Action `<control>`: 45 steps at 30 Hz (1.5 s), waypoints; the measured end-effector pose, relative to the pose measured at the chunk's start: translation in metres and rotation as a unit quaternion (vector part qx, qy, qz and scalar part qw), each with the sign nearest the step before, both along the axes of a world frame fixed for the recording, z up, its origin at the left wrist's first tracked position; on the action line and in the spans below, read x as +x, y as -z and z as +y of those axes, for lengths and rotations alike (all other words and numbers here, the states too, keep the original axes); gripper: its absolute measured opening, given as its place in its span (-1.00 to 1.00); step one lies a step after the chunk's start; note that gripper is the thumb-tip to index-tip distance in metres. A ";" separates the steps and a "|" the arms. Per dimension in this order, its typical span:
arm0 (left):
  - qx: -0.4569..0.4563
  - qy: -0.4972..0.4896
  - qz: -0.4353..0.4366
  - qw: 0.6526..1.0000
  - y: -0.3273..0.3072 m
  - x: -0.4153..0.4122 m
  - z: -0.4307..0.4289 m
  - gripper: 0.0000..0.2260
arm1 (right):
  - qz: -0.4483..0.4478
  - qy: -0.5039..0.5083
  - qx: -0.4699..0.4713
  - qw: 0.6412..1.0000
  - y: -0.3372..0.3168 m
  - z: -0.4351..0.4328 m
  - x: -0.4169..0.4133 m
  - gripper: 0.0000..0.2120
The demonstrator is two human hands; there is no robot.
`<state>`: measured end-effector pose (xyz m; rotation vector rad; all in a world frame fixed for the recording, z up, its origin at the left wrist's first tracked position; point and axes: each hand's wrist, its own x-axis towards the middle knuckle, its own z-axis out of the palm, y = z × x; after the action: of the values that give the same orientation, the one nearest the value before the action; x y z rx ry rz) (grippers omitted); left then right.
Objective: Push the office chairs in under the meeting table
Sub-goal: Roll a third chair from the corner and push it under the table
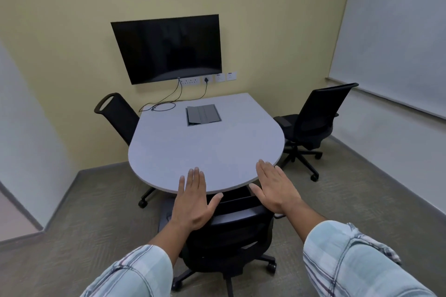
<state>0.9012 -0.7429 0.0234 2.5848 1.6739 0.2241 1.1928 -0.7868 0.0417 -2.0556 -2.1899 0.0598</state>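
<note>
A grey rounded meeting table (207,142) stands in the middle of the room. Right below me a black office chair (231,236) has its seat tucked partly under the table's near edge. My left hand (193,200) and my right hand (275,188) hover flat and open above its backrest, fingers spread, holding nothing. A second black chair (313,118) stands to the right, pulled away from the table. A third black chair (118,113) sits close against the table's left side, with its base partly hidden under the top.
A dark wall screen (169,48) hangs on the yellow wall, with cables (164,103) running onto the table. A grey cable hatch (203,113) is set in the tabletop. A whiteboard (395,31) covers the right wall. Carpeted floor (357,190) lies open around the right chair.
</note>
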 end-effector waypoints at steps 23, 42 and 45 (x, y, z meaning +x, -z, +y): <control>0.114 0.146 -0.033 0.982 -0.022 0.276 0.152 -0.08 | -0.034 0.141 0.105 0.984 -0.025 0.076 0.232 -0.23; 0.104 0.197 -0.042 0.974 -0.022 0.534 0.309 -0.08 | -0.060 0.227 0.084 0.968 -0.030 0.213 0.480 -0.24; 0.110 0.193 -0.032 0.974 -0.017 0.572 0.333 -0.08 | -0.058 0.225 0.081 0.969 -0.020 0.234 0.522 -0.23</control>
<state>1.4737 -0.4103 0.0406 2.9584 1.1477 0.4895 1.7146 -0.5527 0.0620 -2.4491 -1.6599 -0.2826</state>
